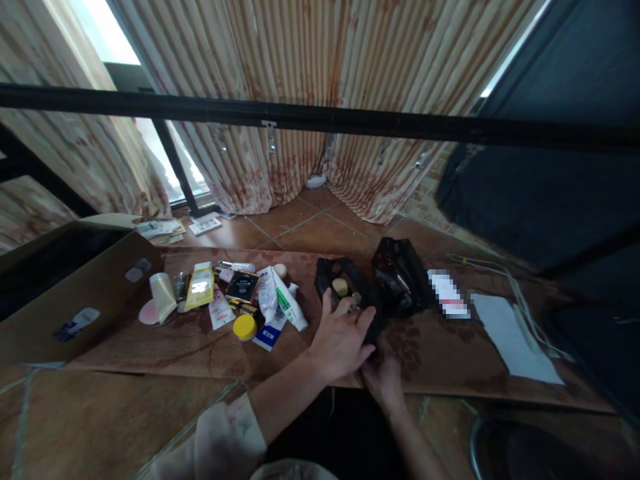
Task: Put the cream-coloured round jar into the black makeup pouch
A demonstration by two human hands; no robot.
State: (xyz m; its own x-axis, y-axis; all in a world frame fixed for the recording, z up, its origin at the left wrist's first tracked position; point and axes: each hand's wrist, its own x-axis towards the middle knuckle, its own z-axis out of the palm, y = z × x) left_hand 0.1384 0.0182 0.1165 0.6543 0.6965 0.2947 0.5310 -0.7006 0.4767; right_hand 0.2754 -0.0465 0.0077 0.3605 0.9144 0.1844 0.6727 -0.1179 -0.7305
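Head view: left hand (343, 340) sits over the mouth of an open black pouch (363, 280), back of hand up, fingers spread across it. Can't tell if it grips anything. Pouch is directly beneath and just beyond the fingers. Small beige item (340, 287) in the pouch mouth, just past the left fingertips; other contents too dark to read.

Right hand (384, 379) is low, at the pouch's near side, just right of and nearer the body than the left hand. Fingertips hidden; can't tell whether they're closed on the pouch.

Left of the left hand: cosmetics pile on the brown mat (450, 367). Nearest to that hand are a white-and-green tube (290, 305) and a blue-and-white tube (267, 337); then yellow-lidded jar (245, 327), black square case (243, 287), yellow pack (200, 287). Cardboard box (107, 290) past the pile.

Beyond the right hand, just right of the pouch: second black bag (417, 270) with something glossy, dark brown in it. White sheet (517, 340) well right of both hands.
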